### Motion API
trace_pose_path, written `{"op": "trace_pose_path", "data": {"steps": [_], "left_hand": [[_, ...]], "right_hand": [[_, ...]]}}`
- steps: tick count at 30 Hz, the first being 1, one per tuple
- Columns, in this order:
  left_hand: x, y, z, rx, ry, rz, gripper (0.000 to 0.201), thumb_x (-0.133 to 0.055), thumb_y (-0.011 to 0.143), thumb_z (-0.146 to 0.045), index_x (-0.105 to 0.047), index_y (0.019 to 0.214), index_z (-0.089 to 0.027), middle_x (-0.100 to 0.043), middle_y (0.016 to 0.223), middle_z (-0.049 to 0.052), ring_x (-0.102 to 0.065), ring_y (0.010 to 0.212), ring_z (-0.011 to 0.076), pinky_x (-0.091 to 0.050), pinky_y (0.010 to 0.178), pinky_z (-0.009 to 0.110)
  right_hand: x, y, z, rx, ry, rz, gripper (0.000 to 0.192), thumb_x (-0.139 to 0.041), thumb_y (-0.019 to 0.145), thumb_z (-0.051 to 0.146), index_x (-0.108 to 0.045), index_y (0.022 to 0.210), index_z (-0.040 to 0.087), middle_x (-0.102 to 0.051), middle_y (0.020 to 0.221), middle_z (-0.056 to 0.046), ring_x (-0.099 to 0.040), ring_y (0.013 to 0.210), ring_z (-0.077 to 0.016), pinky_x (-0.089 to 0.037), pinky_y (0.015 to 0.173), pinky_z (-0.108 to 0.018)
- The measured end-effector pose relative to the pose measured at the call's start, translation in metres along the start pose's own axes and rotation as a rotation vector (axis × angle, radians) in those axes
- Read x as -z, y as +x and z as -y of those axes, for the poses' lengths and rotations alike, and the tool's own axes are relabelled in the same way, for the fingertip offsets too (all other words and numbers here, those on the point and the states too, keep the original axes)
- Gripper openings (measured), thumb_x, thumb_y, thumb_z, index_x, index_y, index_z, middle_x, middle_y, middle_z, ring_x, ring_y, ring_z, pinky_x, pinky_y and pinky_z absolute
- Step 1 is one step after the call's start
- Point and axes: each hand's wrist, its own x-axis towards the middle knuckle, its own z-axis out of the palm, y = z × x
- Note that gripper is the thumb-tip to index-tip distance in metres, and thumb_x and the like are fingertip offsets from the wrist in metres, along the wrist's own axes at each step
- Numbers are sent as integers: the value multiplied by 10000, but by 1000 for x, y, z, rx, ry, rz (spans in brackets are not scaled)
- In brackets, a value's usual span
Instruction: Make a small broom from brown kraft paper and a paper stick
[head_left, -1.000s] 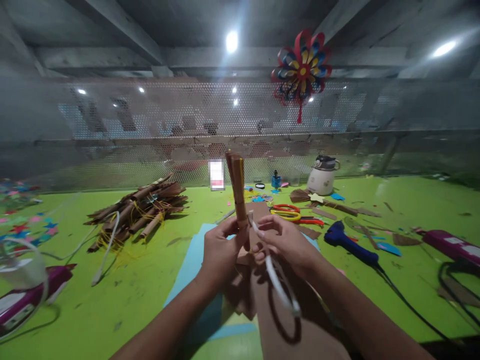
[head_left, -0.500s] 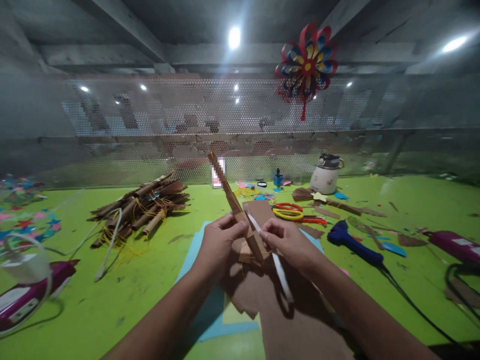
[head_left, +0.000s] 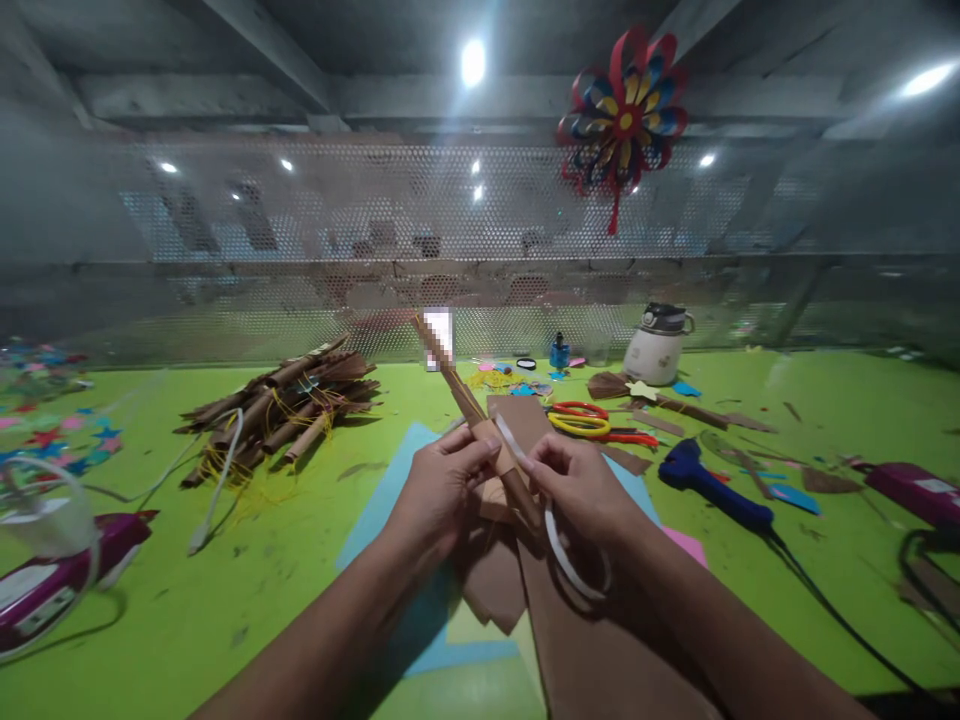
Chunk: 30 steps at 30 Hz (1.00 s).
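- Left hand [head_left: 442, 480]: grip closed on a brown paper roll [head_left: 466, 398], thumb on top, some fingers hidden beneath it.
- The roll is in front of the person, above the middle of the table [head_left: 187, 625]; it tilts, far end up and to the left, lower end down toward the right hand. Yellow streaks show along its upper part.
- Right hand [head_left: 581, 485]: grip narrow, thumb and fingertips pinching a white strip [head_left: 511, 438]. One end lies along the right side of the roll; the rest curls in a loop below the hand. Cannot tell whether these fingers also touch the roll.
- Below both hands: a long brown sheet [head_left: 607, 660], and light-blue paper [head_left: 394, 495] to its left. A bit of pink paper [head_left: 685, 546] shows beside the right forearm.
- Left on table: heap of brown rolls [head_left: 262, 420] tangled with yellow thread; a pale cable [head_left: 217, 490] against it; purple power strip [head_left: 124, 550] nearer the person.
- Just beyond the right hand: scissors with red and yellow handles [head_left: 581, 425].
- Farther right: blue glue gun [head_left: 724, 490], black cord trailing toward the near edge.
- Toward the back: pale jug with dark lid [head_left: 654, 355], small blue bottle [head_left: 559, 354].
- Behind the table: perforated screen [head_left: 300, 225]; a red, blue and yellow flower ornament [head_left: 626, 121] high on the right.
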Motion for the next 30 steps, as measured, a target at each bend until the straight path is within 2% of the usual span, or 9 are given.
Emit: {"op": "trace_pose_path", "data": {"steps": [5,9,15,17,20,23,26,28,30], "left_hand": [[5,3,3,38,-15,10,214,-719,634,-181,-679,835,-121,-666,734,45,-597,619,114,-493,601,222],[9,5,6,42,-3,35,218,-718,659,-220,-671,850,-127,-633,722,29,-566,609,102,-478,587,221],[8,4,9,23,-33,44,252,-714,673,-206,-672,909,-129,-665,878,71,-592,709,114,-482,692,235],[7,4,9,25,-42,48,258,-715,669,-200,-671,915,-138,-671,877,68,-597,707,116,-484,697,240],[7,3,9,37,-55,62,235,-703,679,-191,-669,906,-143,-671,854,58,-599,687,114,-483,661,232],[8,5,7,21,-51,59,193,-688,693,-174,-672,881,-134,-663,802,42,-588,658,95,-471,624,198],[12,7,7,19,-17,50,201,-694,681,-162,-677,878,-127,-668,786,43,-593,651,101,-475,623,201],[14,9,9,49,19,69,220,-704,665,-157,-681,881,-125,-681,797,58,-603,653,119,-485,632,229],[14,9,11,70,54,109,216,-713,658,-157,-692,869,-121,-691,806,72,-603,653,121,-480,638,232]], "right_hand": [[0,0,-1,22,1,-11,265,-576,785,378,-516,616,184,-538,559,17,-492,540,-123,-357,511,-229],[1,0,-6,-55,91,33,283,-595,774,421,-525,641,181,-540,536,28,-497,497,-115,-362,484,-227],[0,-1,-2,-207,269,52,324,-676,683,460,-519,673,177,-554,489,42,-483,395,-94,-341,394,-205],[1,-2,1,-250,315,60,354,-705,649,467,-533,760,178,-559,480,54,-483,372,-98,-361,383,-210],[5,-2,2,-244,312,96,506,-725,649,448,-501,1018,184,-570,479,74,-515,385,-119,-404,405,-225],[11,-2,-1,-180,260,173,446,-703,688,449,-538,990,166,-597,534,42,-570,477,-135,-447,475,-246],[16,0,0,-77,248,272,349,-693,713,422,-631,922,149,-677,809,-57,-634,734,-178,-498,669,-307],[15,2,2,-29,265,259,347,-693,721,400,-658,965,155,-676,928,-79,-622,863,-205,-485,773,-336],[11,6,3,6,277,198,354,-679,736,405,-664,989,156,-677,921,-72,-609,893,-211,-471,809,-344]]}}
